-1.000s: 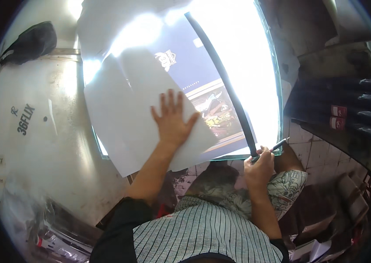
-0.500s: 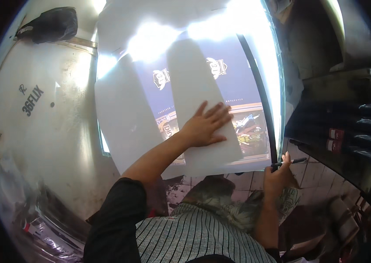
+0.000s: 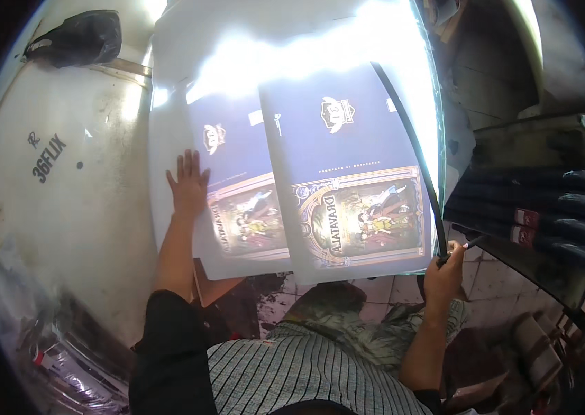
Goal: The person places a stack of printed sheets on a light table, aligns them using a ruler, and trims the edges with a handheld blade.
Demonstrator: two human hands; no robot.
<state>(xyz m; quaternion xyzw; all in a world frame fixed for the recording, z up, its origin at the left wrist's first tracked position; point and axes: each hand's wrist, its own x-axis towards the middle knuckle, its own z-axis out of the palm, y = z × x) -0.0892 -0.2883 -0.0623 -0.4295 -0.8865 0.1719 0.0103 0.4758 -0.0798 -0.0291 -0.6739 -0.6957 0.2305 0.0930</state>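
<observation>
My left hand (image 3: 188, 185) lies flat, fingers spread, on the left part of a lit glass table (image 3: 439, 104). Beside it is a blue printed sheet (image 3: 247, 207), hazy under a whitish translucent layer. A second blue printed sheet (image 3: 368, 200), with a crest and an ornate picture panel, lies to its right and shows more sharply. At the table's near right corner my right hand (image 3: 444, 268) is closed around a thin black pen-like tool (image 3: 475, 241). A long black strip (image 3: 413, 142) runs along the right side down to this hand; whether the fingers grip it too is unclear.
A large pale board (image 3: 36, 207) stands at the left, with a black plastic bag (image 3: 88, 38) at its far end. Dark blue rolls or folded material (image 3: 541, 214) lie on a rack to the right. Plastic-wrapped goods (image 3: 78, 366) sit at lower left, cartons (image 3: 538, 346) at lower right.
My left hand has moved left from the middle of the table to its left side. The whitish bands over the prints have shifted left, baring the right-hand print. My right hand stays near the corner.
</observation>
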